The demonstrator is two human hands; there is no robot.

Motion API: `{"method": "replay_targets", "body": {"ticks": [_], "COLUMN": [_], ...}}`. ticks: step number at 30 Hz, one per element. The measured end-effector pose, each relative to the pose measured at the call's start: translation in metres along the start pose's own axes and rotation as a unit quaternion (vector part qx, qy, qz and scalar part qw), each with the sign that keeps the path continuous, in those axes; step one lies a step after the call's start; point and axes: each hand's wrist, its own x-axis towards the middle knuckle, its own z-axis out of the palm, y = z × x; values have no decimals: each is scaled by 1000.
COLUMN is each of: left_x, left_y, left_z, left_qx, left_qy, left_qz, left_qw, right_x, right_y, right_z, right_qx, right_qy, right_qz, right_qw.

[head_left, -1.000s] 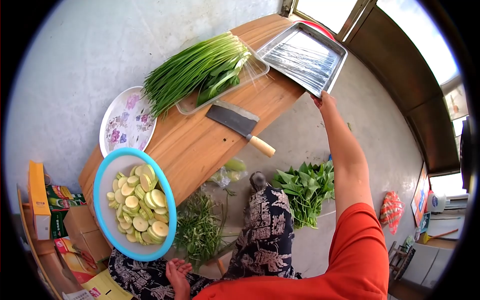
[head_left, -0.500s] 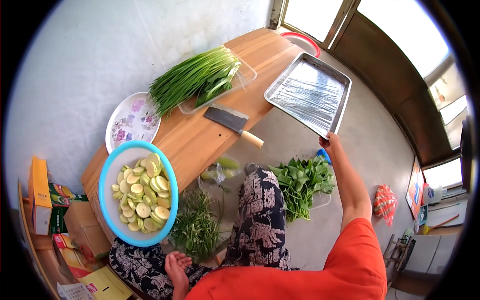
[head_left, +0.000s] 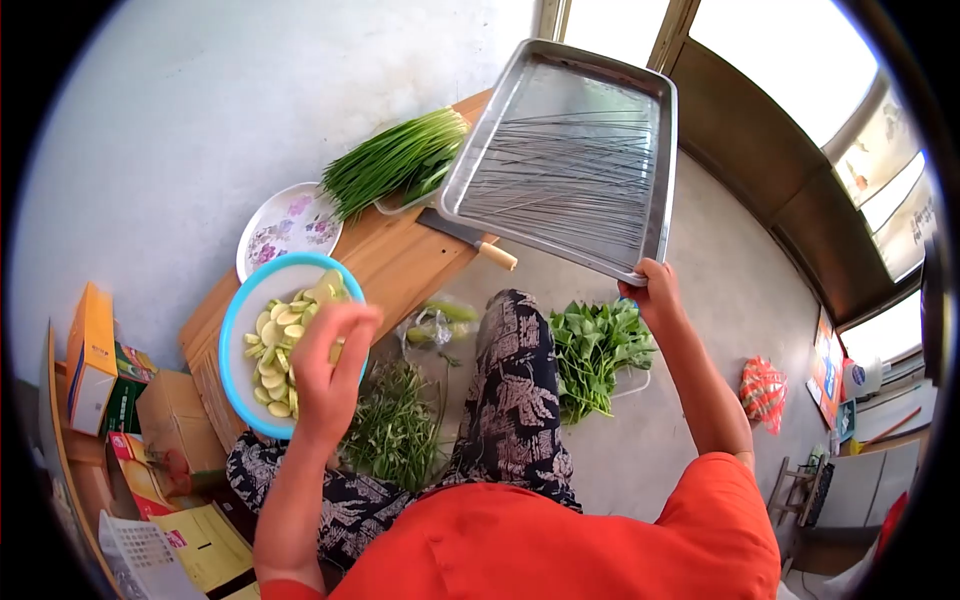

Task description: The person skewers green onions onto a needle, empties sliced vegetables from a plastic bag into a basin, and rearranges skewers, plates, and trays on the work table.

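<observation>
My right hand (head_left: pixel 655 285) grips the near corner of a rectangular metal tray (head_left: pixel 460 200), which is raised and tilted above the board. Many thin metal skewers (head_left: pixel 570 175) lie spread across the tray's bottom. My left hand (head_left: pixel 328 370) is up in front of the blue-rimmed basin (head_left: pixel 232 375), slightly blurred, fingers bent but apart, with nothing seen in it. Sliced zucchini (head_left: pixel 272 350) fills the basin. A cleaver (head_left: pixel 495 256) lies on the wooden board (head_left: pixel 400 270), its blade partly hidden by the tray. Beside it are garlic chives (head_left: pixel 395 160) in a clear container.
A flowered plate (head_left: pixel 285 230) sits behind the basin. Below the board are cut greens (head_left: pixel 395 425), bagged zucchini (head_left: pixel 440 322) and leafy greens (head_left: pixel 600 350). Boxes (head_left: pixel 180 420) stand at left. A red-striped bag (head_left: pixel 764 393) is on the floor at right, near the doors.
The tray has come closer and higher, moving left over the board and the chives. My left hand has risen from my lap to in front of the basin.
</observation>
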Motion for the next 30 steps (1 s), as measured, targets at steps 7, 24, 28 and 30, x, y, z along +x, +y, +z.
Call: {"method": "replay_targets", "body": {"ticks": [7, 24, 28, 30], "left_x": [105, -39, -74, -84], "left_y": [12, -55, -26, -19], "left_z": [23, -39, -46, -51], "left_qx": [197, 306, 265, 255], "left_qy": [-16, -190, -257, -260], "left_qz": [209, -90, -76, -76], "left_qw": [958, 928, 926, 928], "right_x": [-98, -189, -189, -186], "right_y": [9, 67, 70, 73], "right_z": [79, 151, 157, 158], "right_qx": [16, -58, -55, -41], "right_qy": [-113, -275, -269, -270], "right_qz": [97, 207, 207, 213], "right_qw": [989, 937, 939, 938]}}
